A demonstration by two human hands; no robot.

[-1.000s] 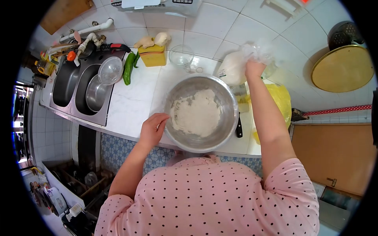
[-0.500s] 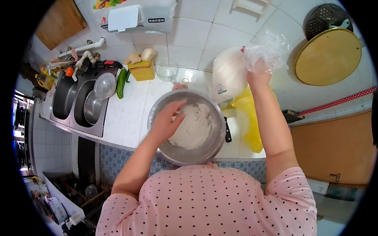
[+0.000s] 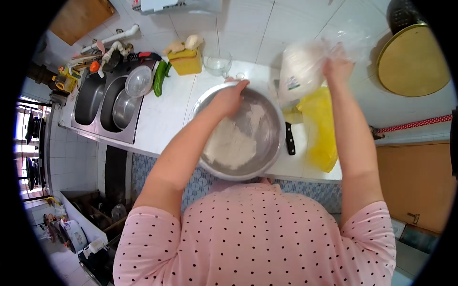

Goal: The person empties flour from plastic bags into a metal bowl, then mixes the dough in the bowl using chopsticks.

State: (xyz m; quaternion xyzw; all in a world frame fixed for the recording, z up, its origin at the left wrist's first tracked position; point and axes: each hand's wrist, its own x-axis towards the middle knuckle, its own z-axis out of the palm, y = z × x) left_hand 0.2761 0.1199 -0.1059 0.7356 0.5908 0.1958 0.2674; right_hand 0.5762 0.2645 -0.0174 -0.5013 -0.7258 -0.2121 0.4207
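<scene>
A large metal bowl (image 3: 273, 138) stands at the counter's front edge, with white flour (image 3: 230, 145) in it. My left hand (image 3: 230, 99) reaches across the bowl to its far rim, fingers bent together there; what they grip, if anything, is hidden. Out to the right, my right hand (image 3: 338, 69) is closed on the gathered top of a clear plastic bag of flour (image 3: 299, 71), which hangs upright above the counter. Below that bag lies a yellow plastic bag (image 3: 320, 128). A black-handled knife (image 3: 290, 139) is between the bowl and the yellow bag.
A double sink (image 3: 106, 102) with a clear plastic bowl (image 3: 139, 81) is on the left. Green cucumber (image 3: 159, 78), a yellow box (image 3: 186, 63) with ginger on top, and a glass bowl (image 3: 217, 64) stand along the back. A round golden board (image 3: 413, 60) hangs at right.
My left hand has gone from the bowl's near left side, over the flour, to the far rim. My right hand has shifted right with the flour bag. The flour lies differently in the bowl.
</scene>
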